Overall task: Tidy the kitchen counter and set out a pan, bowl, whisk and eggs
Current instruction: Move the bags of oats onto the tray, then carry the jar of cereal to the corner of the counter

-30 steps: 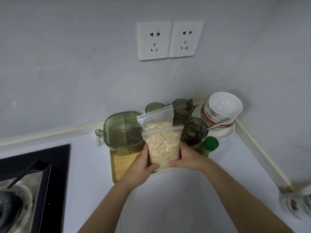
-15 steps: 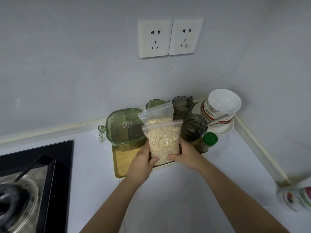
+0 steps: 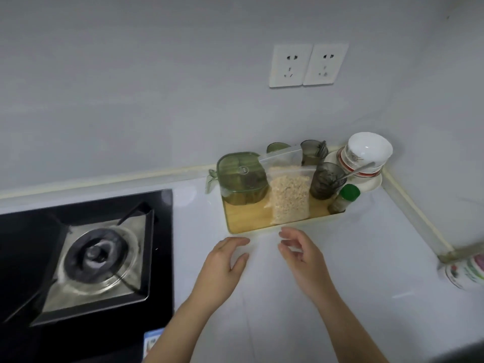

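A clear zip bag of oats [image 3: 288,195] stands upright on the wooden tray [image 3: 246,218], between a green lidded container [image 3: 242,178] and a dark tumbler [image 3: 327,180]. My left hand [image 3: 222,265] and my right hand [image 3: 301,254] hover over the white counter just in front of the tray, both with fingers apart and holding nothing. White bowls [image 3: 366,153] are stacked on a plate in the back right corner, with a spoon handle leaning against them.
A green-capped spice bottle [image 3: 344,199] lies at the tray's right end. Two more tumblers [image 3: 313,153] stand behind the bag. A black gas hob [image 3: 86,255] fills the left. A patterned bowl [image 3: 466,273] sits at the right edge. Wall sockets [image 3: 307,64] hang above.
Both hands let go of the oats bag, which now stands on the tray, and drew back toward me. The view has swung left, showing more of the hob.
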